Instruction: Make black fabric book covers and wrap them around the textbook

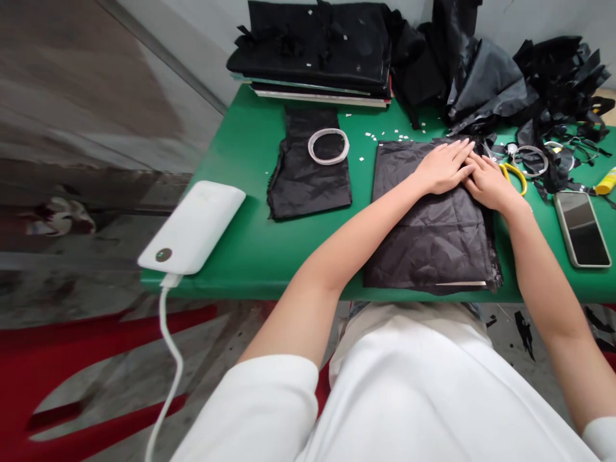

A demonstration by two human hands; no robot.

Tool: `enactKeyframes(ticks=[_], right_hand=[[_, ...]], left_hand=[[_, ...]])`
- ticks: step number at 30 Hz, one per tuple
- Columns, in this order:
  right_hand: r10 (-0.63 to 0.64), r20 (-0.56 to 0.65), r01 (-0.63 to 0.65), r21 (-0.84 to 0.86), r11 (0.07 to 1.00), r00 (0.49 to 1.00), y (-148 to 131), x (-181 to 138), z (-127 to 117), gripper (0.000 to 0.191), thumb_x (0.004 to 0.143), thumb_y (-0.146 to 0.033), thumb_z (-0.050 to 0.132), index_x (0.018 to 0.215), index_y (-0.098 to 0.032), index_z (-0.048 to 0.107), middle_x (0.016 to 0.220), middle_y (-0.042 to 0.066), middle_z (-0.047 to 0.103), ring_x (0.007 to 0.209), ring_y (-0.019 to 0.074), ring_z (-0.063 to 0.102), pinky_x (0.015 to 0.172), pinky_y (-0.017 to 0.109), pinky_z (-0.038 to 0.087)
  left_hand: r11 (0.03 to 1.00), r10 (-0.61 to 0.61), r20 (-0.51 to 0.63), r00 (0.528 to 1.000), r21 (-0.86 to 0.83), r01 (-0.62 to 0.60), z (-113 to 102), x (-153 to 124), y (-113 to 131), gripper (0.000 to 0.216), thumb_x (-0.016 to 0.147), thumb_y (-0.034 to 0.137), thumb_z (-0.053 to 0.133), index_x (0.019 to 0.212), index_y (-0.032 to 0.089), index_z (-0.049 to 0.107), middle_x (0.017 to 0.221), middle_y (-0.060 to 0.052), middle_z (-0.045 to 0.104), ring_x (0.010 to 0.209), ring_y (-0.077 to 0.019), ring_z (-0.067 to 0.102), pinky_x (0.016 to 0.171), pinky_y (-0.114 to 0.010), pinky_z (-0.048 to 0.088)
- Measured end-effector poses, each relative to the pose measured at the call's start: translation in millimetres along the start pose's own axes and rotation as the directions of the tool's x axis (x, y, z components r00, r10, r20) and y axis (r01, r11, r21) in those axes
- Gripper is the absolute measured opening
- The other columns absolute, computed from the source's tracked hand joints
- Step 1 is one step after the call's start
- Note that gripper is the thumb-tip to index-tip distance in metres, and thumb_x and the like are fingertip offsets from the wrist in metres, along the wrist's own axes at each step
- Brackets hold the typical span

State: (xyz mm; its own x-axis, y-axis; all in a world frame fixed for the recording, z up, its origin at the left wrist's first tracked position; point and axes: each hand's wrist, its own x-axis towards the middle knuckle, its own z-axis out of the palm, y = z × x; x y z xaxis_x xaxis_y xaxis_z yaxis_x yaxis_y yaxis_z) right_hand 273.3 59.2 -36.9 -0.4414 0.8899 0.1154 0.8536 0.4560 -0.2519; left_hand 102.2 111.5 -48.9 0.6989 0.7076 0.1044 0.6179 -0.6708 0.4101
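A crinkled black fabric piece lies flat near the front edge of the green table, a pale strip showing along its lower edge. My left hand rests on its upper right part with the fingers stretched out. Close beside it, fingertips meeting those of the left, my right hand presses flat at the fabric's upper right edge. Yellow-handled scissors lie just right of my right hand, their blades hidden.
To the left, a tape roll sits on another black fabric piece. A white power bank with a cable is at the left edge. A phone lies right. Black bundles and scraps line the back.
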Motion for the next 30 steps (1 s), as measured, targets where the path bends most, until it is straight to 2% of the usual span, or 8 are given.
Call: enactKeyframes(ticks=[2, 4, 7, 11, 15, 20, 25, 30], right_hand=[[0.005, -0.056, -0.006, -0.020, 1.000, 0.998, -6.4, -11.5, -5.3, 0.052, 0.096, -0.033, 0.047, 0.145, -0.017, 0.051, 0.159, 0.015, 0.044, 0.150, 0.0312, 0.038, 0.125, 0.057, 0.028], [0.016, -0.179, -0.017, -0.002, 1.000, 0.984, -15.7, -28.9, -12.0, 0.043, 0.095, -0.032, 0.052, 0.134, -0.017, 0.060, 0.148, 0.017, 0.057, 0.139, 0.0335, 0.051, 0.118, 0.056, 0.039], [0.023, -0.336, 0.002, 0.075, 0.997, 0.942, -32.3, -65.6, -21.9, 0.032, 0.097, -0.025, 0.050, 0.123, -0.020, 0.066, 0.122, 0.014, 0.070, 0.116, 0.0301, 0.066, 0.102, 0.049, 0.054], [-0.163, -0.247, 0.201, 0.139, 0.970, 0.955, -51.5, -120.1, -30.1, 0.036, 0.094, -0.013, 0.052, 0.124, -0.026, 0.067, 0.121, 0.010, 0.070, 0.113, 0.0266, 0.066, 0.097, 0.045, 0.056], [-0.303, -0.180, 0.318, 0.056, 0.947, 0.936, -63.8, -154.5, -31.9, 0.046, 0.090, -0.003, 0.055, 0.128, -0.026, 0.065, 0.131, 0.011, 0.068, 0.121, 0.0275, 0.062, 0.100, 0.046, 0.055], [-0.403, -0.267, 0.360, -0.197, 0.912, 0.875, -73.8, -161.8, -33.7, 0.039, 0.088, -0.002, 0.066, 0.121, -0.024, 0.068, 0.119, 0.005, 0.076, 0.114, 0.0252, 0.069, 0.094, 0.042, 0.054], [-0.577, -0.301, 0.456, -0.386, 0.802, 0.760, -78.4, -157.4, -32.3, 0.029, 0.085, 0.001, 0.070, 0.111, -0.013, 0.070, 0.106, 0.005, 0.080, 0.099, 0.0213, 0.075, 0.086, 0.035, 0.055], [-0.580, -0.389, 0.403, -0.448, 0.798, 0.716, -80.6, -158.5, -24.1, 0.027, 0.081, 0.002, 0.075, 0.103, -0.013, 0.072, 0.098, 0.004, 0.081, 0.091, 0.0196, 0.077, 0.077, 0.033, 0.054]], left_hand=[[1.000, 0.014, 0.010, 1.000, 0.010, -0.014, -1.1, 0.3, -0.9, 0.068, 0.104, 0.050, 0.023, 0.163, 0.016, 0.024, 0.170, -0.008, 0.023, 0.159, -0.0235, 0.021, 0.130, -0.041, 0.015], [0.999, 0.028, 0.021, 0.999, 0.028, -0.028, -2.3, 0.5, -0.9, 0.064, 0.105, 0.049, 0.022, 0.163, 0.022, 0.026, 0.170, -0.004, 0.024, 0.159, -0.0224, 0.021, 0.130, -0.041, 0.015], [0.998, 0.022, 0.034, 0.999, 0.062, -0.024, -4.2, -0.8, 0.9, 0.059, 0.106, 0.048, 0.023, 0.159, 0.028, 0.035, 0.169, -0.001, 0.026, 0.158, -0.0228, 0.023, 0.130, -0.042, 0.014], [0.998, -0.005, 0.028, 1.000, 0.062, 0.003, -4.7, -2.3, 3.0, 0.057, 0.105, 0.048, 0.027, 0.155, 0.029, 0.044, 0.169, -0.002, 0.028, 0.157, -0.0248, 0.025, 0.130, -0.043, 0.015], [0.999, -0.003, 0.006, 1.000, 0.047, 0.002, -2.2, -0.2, 1.7, 0.056, 0.104, 0.048, 0.029, 0.153, 0.029, 0.047, 0.169, -0.001, 0.028, 0.157, -0.0252, 0.024, 0.130, -0.044, 0.015], [0.998, 0.001, 0.006, 1.000, 0.058, -0.001, -0.8, 1.2, 1.0, 0.056, 0.104, 0.047, 0.030, 0.154, 0.028, 0.046, 0.169, -0.002, 0.028, 0.157, -0.0257, 0.025, 0.130, -0.044, 0.016], [0.998, 0.003, 0.010, 1.000, 0.067, -0.003, -1.2, 0.4, 1.0, 0.057, 0.104, 0.047, 0.031, 0.154, 0.027, 0.045, 0.169, -0.004, 0.028, 0.157, -0.0255, 0.024, 0.130, -0.044, 0.016], [0.998, 0.015, -0.004, 1.000, 0.066, -0.015, 0.6, 0.8, -1.1, 0.056, 0.104, 0.048, 0.031, 0.154, 0.028, 0.045, 0.169, -0.004, 0.028, 0.157, -0.0251, 0.025, 0.130, -0.045, 0.016]])
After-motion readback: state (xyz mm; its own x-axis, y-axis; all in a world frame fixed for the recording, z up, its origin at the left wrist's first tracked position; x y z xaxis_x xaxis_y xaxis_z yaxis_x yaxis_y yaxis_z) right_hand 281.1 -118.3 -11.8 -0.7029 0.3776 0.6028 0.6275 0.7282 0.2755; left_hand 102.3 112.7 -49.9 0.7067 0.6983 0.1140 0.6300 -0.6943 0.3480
